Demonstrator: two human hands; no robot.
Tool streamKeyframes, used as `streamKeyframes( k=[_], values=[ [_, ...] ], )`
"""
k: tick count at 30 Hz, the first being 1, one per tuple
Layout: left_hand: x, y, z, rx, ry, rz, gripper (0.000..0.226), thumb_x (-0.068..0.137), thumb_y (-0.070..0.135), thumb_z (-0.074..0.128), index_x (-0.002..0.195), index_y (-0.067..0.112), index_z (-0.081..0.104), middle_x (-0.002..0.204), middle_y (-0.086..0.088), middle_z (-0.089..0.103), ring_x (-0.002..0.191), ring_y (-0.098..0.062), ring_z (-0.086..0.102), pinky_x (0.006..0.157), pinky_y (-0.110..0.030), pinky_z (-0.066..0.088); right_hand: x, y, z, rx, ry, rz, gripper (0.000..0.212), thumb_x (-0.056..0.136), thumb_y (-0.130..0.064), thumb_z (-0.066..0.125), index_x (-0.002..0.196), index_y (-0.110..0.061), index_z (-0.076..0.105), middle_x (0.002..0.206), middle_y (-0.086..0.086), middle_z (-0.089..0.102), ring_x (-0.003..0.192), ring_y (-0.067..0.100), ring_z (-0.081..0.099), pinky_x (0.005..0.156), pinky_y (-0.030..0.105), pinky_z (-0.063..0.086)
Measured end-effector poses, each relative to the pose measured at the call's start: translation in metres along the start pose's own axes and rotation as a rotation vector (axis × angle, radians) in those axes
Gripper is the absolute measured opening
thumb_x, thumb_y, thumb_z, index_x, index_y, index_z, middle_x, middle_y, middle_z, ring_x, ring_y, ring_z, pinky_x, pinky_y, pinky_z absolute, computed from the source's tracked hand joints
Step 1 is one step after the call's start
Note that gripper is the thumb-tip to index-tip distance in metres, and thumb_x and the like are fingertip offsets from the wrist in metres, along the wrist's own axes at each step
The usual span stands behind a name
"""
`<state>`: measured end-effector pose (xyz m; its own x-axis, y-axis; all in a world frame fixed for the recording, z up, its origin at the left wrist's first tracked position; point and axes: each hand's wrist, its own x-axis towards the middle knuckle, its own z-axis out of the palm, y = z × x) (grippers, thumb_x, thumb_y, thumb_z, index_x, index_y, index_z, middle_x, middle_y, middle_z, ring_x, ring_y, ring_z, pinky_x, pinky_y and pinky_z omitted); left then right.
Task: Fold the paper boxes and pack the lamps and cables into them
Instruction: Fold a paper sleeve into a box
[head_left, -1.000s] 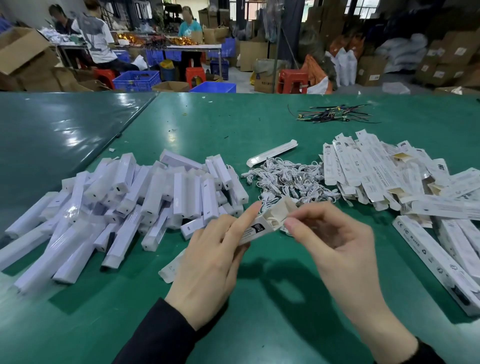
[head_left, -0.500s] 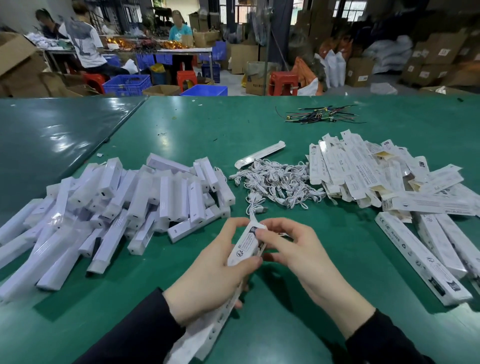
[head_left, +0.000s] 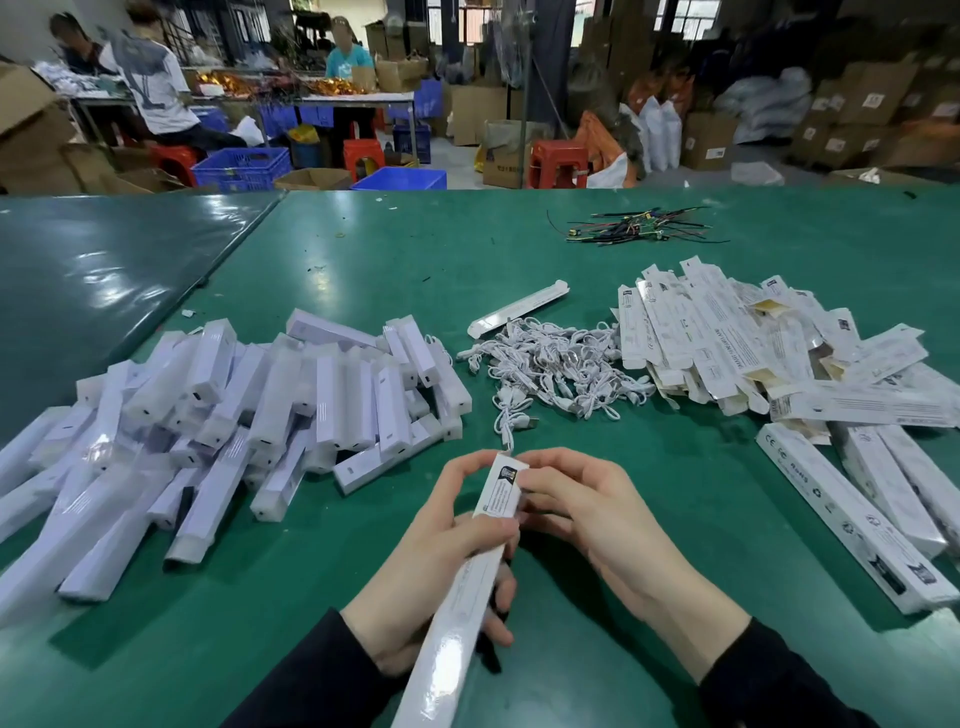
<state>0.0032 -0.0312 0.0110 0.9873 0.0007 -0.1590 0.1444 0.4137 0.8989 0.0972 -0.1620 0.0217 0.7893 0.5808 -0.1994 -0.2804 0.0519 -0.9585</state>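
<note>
A long white paper box (head_left: 470, 582) points away from me over the near middle of the green table (head_left: 597, 649). My left hand (head_left: 441, 561) grips its body, thumb near the far end. My right hand (head_left: 582, 514) curls its fingers against that far end from the right. Several white lamps (head_left: 249, 415) in clear wrap are heaped on the left. White cables (head_left: 556, 369) lie tangled in the middle. Flat unfolded boxes (head_left: 737, 343) pile up on the right.
Several folded boxes (head_left: 852, 519) lie at the right edge. One more box (head_left: 519, 309) lies alone behind the cables. Dark loose wires (head_left: 639, 228) rest farther back. People sit at a far table with blue crates, red stools and cartons beyond.
The box has swung from lying crosswise to pointing away from me. Its open end flap now looks shut, with both hands moved close around that end.
</note>
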Motion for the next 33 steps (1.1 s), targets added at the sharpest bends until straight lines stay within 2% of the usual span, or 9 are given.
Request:
streamKeyframes(
  k=[6, 11, 14, 16, 18, 21, 24, 27, 33],
  values=[
    [-0.0001, -0.0014, 0.0005, 0.002, 0.006, -0.005, 0.041, 0.079, 0.017, 0.063, 0.112, 0.040, 0.055, 0.075, -0.011, 0.050, 0.043, -0.024, 0.049, 0.040, -0.032, 0.051, -0.0049, -0.0029, 0.0007, 0.009, -0.082, 0.012, 0.012, 0.088, -0.001, 0.060, 0.087, -0.006, 0.071, 0.079, 0.012, 0.070, 0.071, 0.019, 0.061, 0.073, 0.026, 0.055],
    [0.0006, -0.0032, -0.0007, 0.012, 0.018, -0.015, 0.030, 0.082, 0.021, 0.061, 0.109, 0.031, 0.051, 0.069, -0.011, 0.044, 0.037, -0.022, 0.047, 0.041, -0.032, 0.051, -0.0041, 0.0003, 0.0023, 0.055, -0.009, 0.028, 0.013, 0.081, 0.004, 0.069, 0.092, -0.004, 0.067, 0.083, 0.011, 0.072, 0.068, 0.015, 0.067, 0.066, 0.021, 0.054],
    [0.0012, -0.0052, -0.0009, 0.033, 0.026, -0.013, 0.028, 0.084, 0.022, 0.061, 0.108, 0.029, 0.048, 0.067, -0.011, 0.042, 0.037, -0.022, 0.048, 0.042, -0.034, 0.052, -0.0012, 0.0037, 0.0022, 0.131, 0.044, 0.108, 0.027, 0.081, -0.004, 0.072, 0.106, -0.002, 0.065, 0.093, 0.012, 0.069, 0.071, 0.016, 0.067, 0.066, 0.022, 0.053],
    [0.0004, -0.0057, -0.0011, 0.034, 0.020, -0.007, 0.027, 0.085, 0.024, 0.062, 0.108, 0.027, 0.047, 0.067, -0.011, 0.044, 0.036, -0.023, 0.049, 0.042, -0.035, 0.053, 0.0002, 0.0023, 0.0010, 0.159, 0.026, 0.156, 0.020, 0.088, -0.016, 0.067, 0.102, -0.002, 0.070, 0.093, 0.010, 0.071, 0.068, 0.016, 0.065, 0.067, 0.023, 0.053],
    [-0.0009, -0.0059, -0.0013, 0.025, 0.001, -0.009, 0.026, 0.087, 0.024, 0.062, 0.108, 0.025, 0.047, 0.067, -0.013, 0.046, 0.036, -0.023, 0.049, 0.043, -0.036, 0.053, 0.0019, 0.0007, -0.0004, 0.183, 0.031, 0.203, 0.026, 0.094, -0.023, 0.061, 0.099, 0.001, 0.072, 0.088, 0.009, 0.074, 0.062, 0.013, 0.064, 0.063, 0.020, 0.053],
    [-0.0035, -0.0064, -0.0002, 0.028, -0.055, -0.012, 0.019, 0.090, 0.026, 0.061, 0.102, 0.024, 0.046, 0.068, -0.014, 0.047, 0.035, -0.023, 0.051, 0.043, -0.037, 0.054, 0.0020, -0.0006, -0.0025, 0.194, 0.051, 0.226, 0.022, 0.093, -0.022, 0.062, 0.092, -0.004, 0.073, 0.075, 0.007, 0.072, 0.054, 0.009, 0.062, 0.055, 0.018, 0.053],
    [-0.0039, -0.0065, 0.0006, 0.057, -0.048, 0.003, 0.019, 0.089, 0.028, 0.061, 0.101, 0.023, 0.047, 0.068, -0.017, 0.049, 0.036, -0.023, 0.053, 0.042, -0.035, 0.053, 0.0001, -0.0007, -0.0021, 0.160, 0.044, 0.175, 0.012, 0.087, -0.016, 0.069, 0.089, -0.006, 0.074, 0.078, 0.007, 0.073, 0.059, 0.010, 0.064, 0.059, 0.018, 0.054],
    [-0.0037, -0.0083, 0.0013, 0.083, -0.017, 0.022, 0.017, 0.089, 0.030, 0.060, 0.099, 0.025, 0.047, 0.070, -0.018, 0.051, 0.037, -0.025, 0.055, 0.042, -0.036, 0.053, -0.0025, -0.0014, -0.0017, 0.158, 0.040, 0.108, 0.014, 0.083, -0.011, 0.072, 0.092, -0.001, 0.076, 0.090, 0.015, 0.075, 0.068, 0.014, 0.068, 0.065, 0.020, 0.055],
    [-0.0043, -0.0099, -0.0010, 0.095, 0.003, 0.009, 0.019, 0.087, 0.031, 0.062, 0.089, 0.033, 0.044, 0.072, -0.019, 0.056, 0.038, -0.028, 0.057, 0.043, -0.038, 0.053, -0.0064, -0.0018, 0.0000, 0.056, 0.033, 0.051, 0.012, 0.082, -0.008, 0.072, 0.090, 0.001, 0.077, 0.087, 0.015, 0.076, 0.074, 0.016, 0.071, 0.069, 0.019, 0.056]
  ],
)
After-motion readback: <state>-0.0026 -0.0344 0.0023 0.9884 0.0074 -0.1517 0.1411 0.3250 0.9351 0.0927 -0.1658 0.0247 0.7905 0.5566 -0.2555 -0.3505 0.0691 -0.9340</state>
